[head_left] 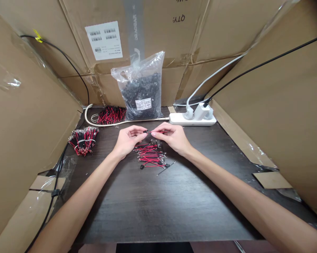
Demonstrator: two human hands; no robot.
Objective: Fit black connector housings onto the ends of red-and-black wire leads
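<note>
Between finger and thumb, my left hand (128,141) pinches a small black connector (145,131). My right hand (174,138) is closed on a red and black wire (150,132) whose end meets that connector; whether it is fully inserted I cannot tell. Both hands are held close together over the table's middle. Just below them lies a loose pile of short red and black wires (150,153) with bare metal ends. At the pile's near edge are wires with black connectors (142,167) on them.
Behind my hands stands a clear plastic bag (142,91) of small black parts. A heap of red and black wires (111,115) lies left of it, with a tied bundle (83,140) nearer. A white power strip (192,119) sits at right. Cardboard walls (274,105) enclose the table.
</note>
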